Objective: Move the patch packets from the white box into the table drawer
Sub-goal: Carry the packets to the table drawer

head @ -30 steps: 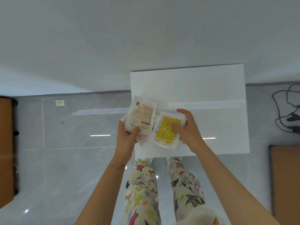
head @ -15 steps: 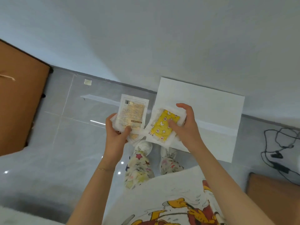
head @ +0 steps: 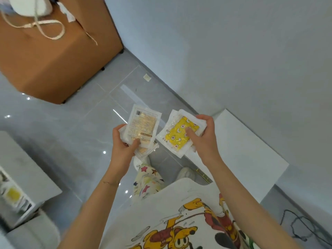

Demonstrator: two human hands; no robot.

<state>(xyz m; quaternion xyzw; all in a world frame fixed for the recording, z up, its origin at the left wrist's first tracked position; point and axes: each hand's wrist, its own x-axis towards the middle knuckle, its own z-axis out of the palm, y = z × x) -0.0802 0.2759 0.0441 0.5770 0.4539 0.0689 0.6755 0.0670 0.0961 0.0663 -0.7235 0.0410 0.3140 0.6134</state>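
My left hand [head: 124, 146] grips a stack of clear patch packets [head: 142, 125] whose top one shows a tan printed label. My right hand [head: 201, 139] holds another stack of patch packets [head: 177, 135], the top one with a yellow patterned patch, thumb pressed on it. Both stacks are held above the grey floor, apart from each other. The white box [head: 242, 151] stands to the right by the wall, below and behind my right hand. At the left edge a white table [head: 27, 177] shows an open drawer [head: 14, 196] with blurred packets inside.
A brown cardboard box [head: 53, 51] with white straps on top stands at the upper left. A black cable [head: 301, 229] lies on the floor at the lower right. My legs and shoes are below the hands on glossy grey tiles.
The view has swung left: the white box slid to the right and the cardboard box and the table with its drawer came into sight. Both hands keep their packets, now held further apart.
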